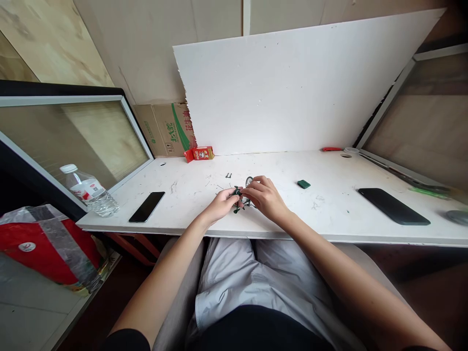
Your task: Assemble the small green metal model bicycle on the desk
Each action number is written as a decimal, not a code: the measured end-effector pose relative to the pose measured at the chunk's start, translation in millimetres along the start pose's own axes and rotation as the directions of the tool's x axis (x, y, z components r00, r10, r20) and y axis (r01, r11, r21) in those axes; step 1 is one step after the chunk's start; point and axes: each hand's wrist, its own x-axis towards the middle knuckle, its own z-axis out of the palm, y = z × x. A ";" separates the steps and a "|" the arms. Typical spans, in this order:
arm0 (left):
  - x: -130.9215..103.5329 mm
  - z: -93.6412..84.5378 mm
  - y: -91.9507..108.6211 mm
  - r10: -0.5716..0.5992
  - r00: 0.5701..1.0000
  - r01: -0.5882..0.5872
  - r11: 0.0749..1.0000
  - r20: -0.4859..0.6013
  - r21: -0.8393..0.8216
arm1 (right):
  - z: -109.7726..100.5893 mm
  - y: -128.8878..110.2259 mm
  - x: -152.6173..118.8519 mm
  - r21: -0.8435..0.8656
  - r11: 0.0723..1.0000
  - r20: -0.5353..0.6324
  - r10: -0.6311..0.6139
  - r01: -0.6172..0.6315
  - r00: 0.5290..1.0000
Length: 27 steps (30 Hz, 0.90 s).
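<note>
Closest to you are your black shirt [256, 331] and light grey trousers [234, 278], below the front edge of the white table [204, 225]. Just past that edge, your left hand [222, 203] is closed on a small dark green model piece [237, 192], held low over the middle of the table. Your right hand [268, 197] has its fingers bent and the tips drawn together at that piece; whether they grip it, you cannot tell from here. More thin dark green parts [248, 202] show between your hands, and a small spoked wheel [249, 182] stands just beyond your right fingers; whether it is joined to them is hidden. Out to your left lie a black smartphone [146, 206] and, past it, a tilted clear water bottle [89, 190] with a white cap; to your right, a flat black slab [394, 206]. Farther in are a little green block [303, 184] and two slim dark pieces [228, 175]. At the back sit a torn red box [203, 153], a red-handled tool [332, 149], a printed cardboard carton [164, 129] and a leaning white board [292, 87].
</note>
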 end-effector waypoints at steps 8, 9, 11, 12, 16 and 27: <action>3.9 -0.2 -7.0 0.044 0.999 -0.044 0.999 0.006 -0.008 | 4.4 -0.6 -2.4 -0.028 1.000 0.001 -0.004 0.004 1.000; 4.4 -0.2 -8.4 0.042 0.999 -0.042 0.999 0.001 -0.004 | 5.7 -0.3 -3.1 -0.030 1.000 0.002 -0.005 0.005 1.000; 5.4 -0.9 -11.8 0.036 0.999 -0.035 0.999 -0.019 0.015 | 7.9 -0.3 -4.1 -0.027 1.000 0.005 -0.002 0.003 1.000; 6.0 -1.7 -13.5 0.035 0.999 -0.034 0.999 -0.033 0.032 | 8.7 -0.5 -4.4 -0.020 1.000 0.008 0.000 0.000 1.000; 7.8 -6.6 -17.6 0.075 0.994 -0.064 0.988 -0.077 0.137 | 10.1 -1.9 -4.7 0.046 0.999 0.020 0.015 -0.015 1.000; 2.2 0.3 -19.3 0.288 0.949 -0.228 0.905 -0.124 0.360 | 12.7 3.7 -7.1 0.101 0.995 -0.108 0.025 -0.014 0.994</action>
